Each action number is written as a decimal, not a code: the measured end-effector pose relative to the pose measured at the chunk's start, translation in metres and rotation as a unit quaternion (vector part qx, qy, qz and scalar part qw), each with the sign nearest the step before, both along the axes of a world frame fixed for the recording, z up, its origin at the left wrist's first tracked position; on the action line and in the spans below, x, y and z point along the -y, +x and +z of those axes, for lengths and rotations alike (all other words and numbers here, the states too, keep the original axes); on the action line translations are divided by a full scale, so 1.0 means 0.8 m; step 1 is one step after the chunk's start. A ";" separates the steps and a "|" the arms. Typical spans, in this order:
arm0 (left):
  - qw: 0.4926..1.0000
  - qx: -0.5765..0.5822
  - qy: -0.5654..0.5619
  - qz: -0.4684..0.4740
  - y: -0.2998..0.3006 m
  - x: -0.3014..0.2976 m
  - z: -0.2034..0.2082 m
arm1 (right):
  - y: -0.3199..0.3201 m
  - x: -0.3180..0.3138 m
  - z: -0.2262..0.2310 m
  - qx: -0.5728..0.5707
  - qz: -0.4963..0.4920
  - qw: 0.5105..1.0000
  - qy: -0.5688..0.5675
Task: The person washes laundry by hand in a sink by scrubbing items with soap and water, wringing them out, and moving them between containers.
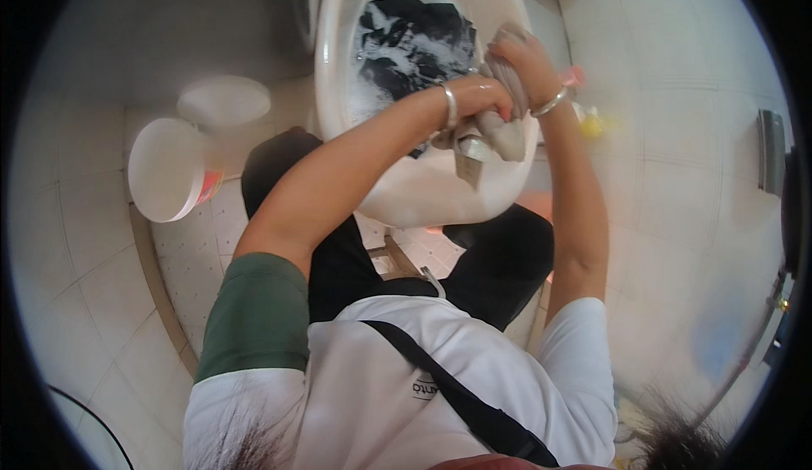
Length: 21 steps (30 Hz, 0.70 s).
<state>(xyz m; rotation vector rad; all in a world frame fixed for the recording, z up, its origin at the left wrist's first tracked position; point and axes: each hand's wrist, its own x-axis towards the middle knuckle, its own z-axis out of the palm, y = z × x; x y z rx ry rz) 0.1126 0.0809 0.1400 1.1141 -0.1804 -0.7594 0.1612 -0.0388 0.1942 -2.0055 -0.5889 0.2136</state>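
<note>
A wet grey cloth (505,136) is bunched and twisted between both hands over the right side of a white oval tub (406,204). My left hand (484,98) is closed around its lower part, with a loose end hanging below. My right hand (526,62) grips the same cloth farther up, to the right of my left hand, near the tub's right rim. Inside the tub, dark fabric (414,39) lies in water with white suds. Some of the fingers are hidden by the cloth and by the hands themselves.
On the floor at the left stands a white bucket (161,170) with a red label, and behind it is a pale round lid or basin (224,101). A yellow object (595,124) sits right of the tub. My knees flank the tub's near end.
</note>
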 end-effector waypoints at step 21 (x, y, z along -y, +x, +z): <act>0.958 -0.170 -0.002 0.232 -0.011 0.000 0.020 | -0.045 0.026 -0.020 -0.440 -0.141 0.828 0.319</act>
